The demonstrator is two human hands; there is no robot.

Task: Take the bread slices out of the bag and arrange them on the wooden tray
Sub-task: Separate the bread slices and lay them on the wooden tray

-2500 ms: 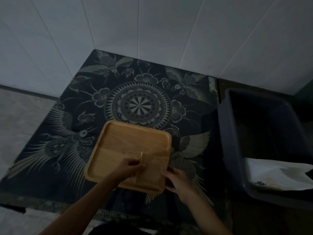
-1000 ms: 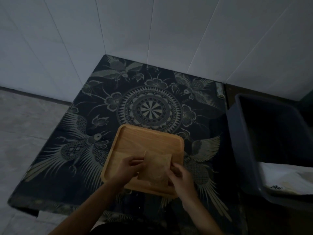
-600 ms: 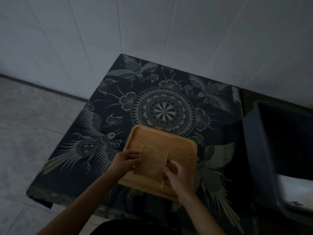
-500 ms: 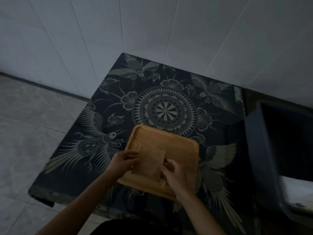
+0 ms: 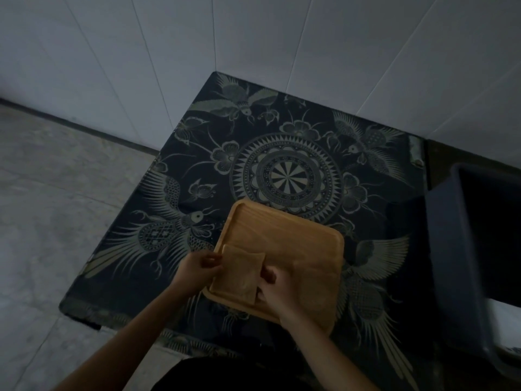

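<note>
A square wooden tray (image 5: 284, 238) lies on the dark patterned table. A pale bread slice (image 5: 241, 273) lies low over the tray's near left corner. My left hand (image 5: 198, 266) pinches its left edge and my right hand (image 5: 277, 289) grips its right edge. A second slice (image 5: 315, 280) seems to lie flat on the tray's near right part, hard to make out in the dim light. The bread bag shows only as a white scrap (image 5: 507, 314) in the bin at the right edge.
A dark plastic bin (image 5: 454, 249) stands right of the table. The table (image 5: 284, 176) is a black cloth-covered square with bird and mandala patterns, set against a white tiled wall. Grey floor lies to the left, below the table's left edge.
The slice was held upright over the tray's near middle; both hands have since carried it left and lowered it nearly flat at the near left corner. The camera view has swung left.
</note>
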